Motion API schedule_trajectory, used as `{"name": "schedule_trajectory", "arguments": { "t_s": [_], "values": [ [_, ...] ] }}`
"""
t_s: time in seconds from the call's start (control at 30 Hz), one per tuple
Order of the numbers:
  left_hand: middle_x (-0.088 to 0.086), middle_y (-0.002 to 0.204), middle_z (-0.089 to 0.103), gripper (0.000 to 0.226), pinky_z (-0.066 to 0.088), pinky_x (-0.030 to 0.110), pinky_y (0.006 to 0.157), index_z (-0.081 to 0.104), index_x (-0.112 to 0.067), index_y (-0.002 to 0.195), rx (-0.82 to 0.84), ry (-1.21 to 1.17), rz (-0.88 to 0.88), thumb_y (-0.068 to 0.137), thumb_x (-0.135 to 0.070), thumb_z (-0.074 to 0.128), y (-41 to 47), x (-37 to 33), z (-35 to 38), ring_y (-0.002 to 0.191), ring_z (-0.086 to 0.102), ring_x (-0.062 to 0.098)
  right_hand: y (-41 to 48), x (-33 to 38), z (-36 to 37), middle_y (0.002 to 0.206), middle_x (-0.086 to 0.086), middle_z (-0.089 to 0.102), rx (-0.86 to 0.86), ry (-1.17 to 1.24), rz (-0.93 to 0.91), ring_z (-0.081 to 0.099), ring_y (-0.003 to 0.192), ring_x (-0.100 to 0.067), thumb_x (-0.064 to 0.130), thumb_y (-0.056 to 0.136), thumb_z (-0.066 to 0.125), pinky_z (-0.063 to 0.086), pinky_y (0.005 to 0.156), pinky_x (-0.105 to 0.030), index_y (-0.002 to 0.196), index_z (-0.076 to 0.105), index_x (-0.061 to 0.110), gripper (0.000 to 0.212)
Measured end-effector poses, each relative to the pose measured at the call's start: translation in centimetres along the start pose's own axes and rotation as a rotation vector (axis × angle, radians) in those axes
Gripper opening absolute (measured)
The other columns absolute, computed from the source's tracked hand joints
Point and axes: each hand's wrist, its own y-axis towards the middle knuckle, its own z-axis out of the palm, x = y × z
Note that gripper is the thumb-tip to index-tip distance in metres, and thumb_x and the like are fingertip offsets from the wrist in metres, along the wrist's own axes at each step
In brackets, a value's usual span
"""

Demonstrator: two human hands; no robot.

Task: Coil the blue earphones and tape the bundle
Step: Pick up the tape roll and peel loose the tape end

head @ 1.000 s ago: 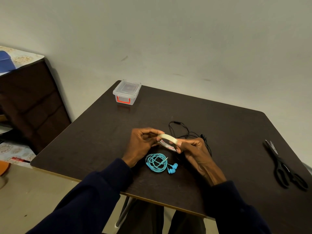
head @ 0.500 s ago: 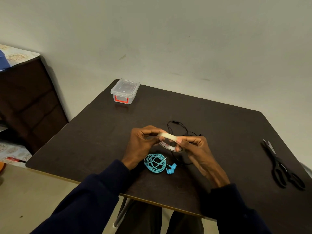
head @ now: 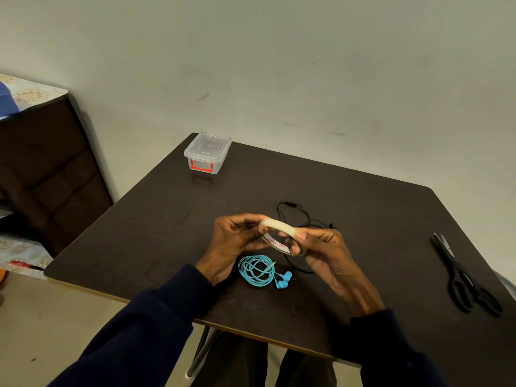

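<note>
Left hand (head: 234, 241): raised just above the table, fingers curled, fingertips & thumb pinching the tape roll's left rim; dark navy sleeve down to the wrist.
Right hand (head: 326, 254): opposite side, fingers & thumb curled round the roll's right rim, gripping it; same navy sleeve.
Tape: pale translucent ring-shaped roll of sticky tape (head: 279, 225) w/ red print on the inner core, held btwn both hands, tilted, off the tabletop. Can't tell if a free end is lifted.
Earphones: turquoise-blue coiled wire earphones (head: 255, 270) lie flat on the table just below the hands, nr the front edge, apart from both hands. Coil is loose. Two blue earbuds (head: 283, 281) at its right, metal jack plug (head: 272, 264) sticking out at upper right.
Black cable: thin black wired earphones (head: 293, 212), uncoiled, behind the hands & partly hidden by them.
Scissors: black-handled metal scissors (head: 463, 275), far right, well apart from the rest, blades pointing away.
Box: small clear plastic lidded box w/ red latch (head: 208, 152), far-left corner, lid on.
Table: dark brown square tabletop (head: 377, 208), against a plain pale wall.
</note>
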Motion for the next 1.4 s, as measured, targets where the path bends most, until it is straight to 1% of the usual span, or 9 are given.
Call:
{"name": "schedule_trajectory", "arguments": {
  "t_s": [0.13, 0.33, 0.57, 0.7, 0.8, 0.93, 1.03, 1.1, 1.4],
  "values": [
    [0.017, 0.109, 0.076, 0.035, 0.062, 0.044, 0.076, 0.079, -0.009, 0.101, 0.013, -0.076, -0.049, 0.069, -0.021, 0.087, -0.2, -0.1, 0.2, 0.105, 0.073, 0.032, 0.0, 0.0, 0.0, 0.1, -0.026, 0.071, 0.024, 0.015, 0.012, 0.062, 0.071, -0.015, 0.001, 0.087, 0.059, 0.054, 0.071, -0.022, 0.114, 0.065, -0.017, 0.033],
    [0.021, 0.116, 0.072, 0.035, 0.061, 0.049, 0.082, 0.075, -0.004, 0.108, 0.016, -0.084, -0.058, 0.076, -0.016, 0.083, -0.4, 0.2, 0.0, 0.111, 0.07, 0.037, 0.0, 0.0, -0.1, 0.085, -0.017, 0.068, 0.03, -0.041, 0.035, 0.061, 0.074, -0.015, 0.001, 0.089, 0.059, 0.053, 0.077, -0.024, 0.12, 0.064, -0.014, 0.035],
    [0.0, 0.108, 0.075, 0.024, 0.057, 0.026, 0.088, 0.078, -0.012, 0.108, 0.139, 0.597, 0.348, 0.084, -0.011, 0.079, -0.4, -1.5, 0.3, 0.104, 0.071, 0.019, -0.5, -0.3, 0.9, 0.066, -0.007, 0.07, -0.111, -0.393, -0.072, 0.067, 0.069, -0.016, 0.01, 0.088, 0.068, 0.056, 0.074, -0.025, 0.093, 0.082, 0.018, 0.017],
    [-0.001, 0.095, 0.076, 0.013, 0.059, 0.035, 0.079, 0.08, -0.011, 0.099, 0.133, 0.729, 0.404, 0.087, -0.01, 0.077, -0.8, -1.9, 1.2, 0.089, 0.072, 0.018, -0.7, -0.2, 1.4, 0.065, -0.008, 0.072, -0.121, -0.485, -0.092, 0.067, 0.066, -0.017, 0.007, 0.09, 0.07, 0.056, 0.069, -0.023, 0.089, 0.082, 0.018, 0.017],
    [0.002, 0.091, 0.076, 0.01, 0.059, 0.039, 0.077, 0.081, -0.009, 0.095, 0.116, 0.802, 0.455, 0.086, -0.006, 0.077, -1.1, -2.0, 1.6, 0.085, 0.071, 0.016, -0.8, 0.0, 1.8, 0.064, -0.009, 0.072, -0.149, -0.511, -0.088, 0.067, 0.064, -0.017, 0.017, 0.082, 0.074, 0.056, 0.07, -0.026, 0.083, 0.083, 0.023, 0.01],
    [0.002, 0.091, 0.076, 0.011, 0.059, 0.035, 0.076, 0.08, -0.011, 0.095, 0.112, 0.8, 0.484, 0.087, -0.006, 0.075, -1.2, -2.1, 1.9, 0.083, 0.07, 0.014, -0.7, 0.2, 1.7, 0.065, -0.017, 0.071, -0.138, -0.508, -0.097, 0.069, 0.072, -0.026, 0.03, 0.071, 0.067, 0.057, 0.079, -0.031, 0.077, 0.083, 0.021, 0.019],
    [-0.001, 0.091, 0.075, 0.012, 0.057, 0.024, 0.074, 0.079, -0.011, 0.097, 0.112, 0.768, 0.492, 0.087, -0.006, 0.074, -1.2, -2.1, 1.8, 0.083, 0.071, 0.011, -0.7, 0.2, 1.4, 0.064, -0.011, 0.071, -0.074, -0.474, -0.082, 0.07, 0.071, -0.017, 0.03, 0.074, 0.065, 0.055, 0.084, -0.027, 0.087, 0.083, 0.015, 0.027],
    [-0.004, 0.092, 0.075, 0.012, 0.055, 0.018, 0.075, 0.08, -0.009, 0.098, 0.107, 0.74, 0.464, 0.087, -0.006, 0.074, -1.1, -2.0, 1.6, 0.085, 0.071, 0.01, -0.8, 0.2, 1.2, 0.064, -0.008, 0.07, -0.041, -0.449, -0.062, 0.068, 0.069, -0.014, 0.028, 0.078, 0.065, 0.055, 0.084, -0.027, 0.095, 0.082, 0.021, 0.025],
    [-0.003, 0.095, 0.077, 0.014, 0.056, 0.023, 0.082, 0.08, -0.009, 0.097, 0.082, 0.694, 0.412, 0.084, -0.008, 0.078, -0.8, -1.8, 0.9, 0.091, 0.072, 0.014, -0.5, 0.3, 0.8, 0.069, -0.01, 0.069, 0.012, -0.372, 0.037, 0.063, 0.073, -0.017, 0.006, 0.083, 0.052, 0.053, 0.074, -0.022, 0.1, 0.081, 0.021, 0.037]
  ]
}}
